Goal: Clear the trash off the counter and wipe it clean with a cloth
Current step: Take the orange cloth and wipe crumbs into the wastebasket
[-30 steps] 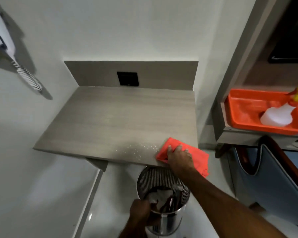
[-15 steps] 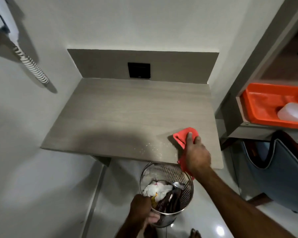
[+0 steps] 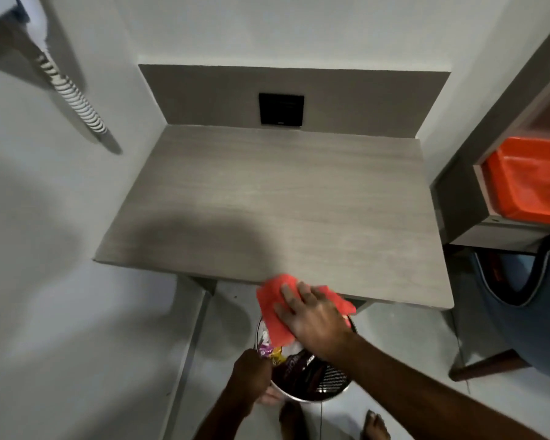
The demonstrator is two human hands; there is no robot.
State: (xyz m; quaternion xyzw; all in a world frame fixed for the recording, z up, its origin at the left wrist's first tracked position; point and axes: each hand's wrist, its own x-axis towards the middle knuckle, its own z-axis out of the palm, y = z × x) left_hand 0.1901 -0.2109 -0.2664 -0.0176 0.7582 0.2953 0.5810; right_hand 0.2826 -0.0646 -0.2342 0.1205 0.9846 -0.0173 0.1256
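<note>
The right hand, flat on the cloth, has swept the crumbs off the tabletop's near edge into the bin, gripped by the left hand; the tabletop now looks clean.

Grey wood-grain counter, wall-mounted in corner, surface bare except red cloth draped over front edge. Pale floor below carries metal mesh bin.

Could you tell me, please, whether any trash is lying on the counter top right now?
No, the counter top shows only bare wood grain, and the wrappers sit in the bin held below its front edge.
</note>
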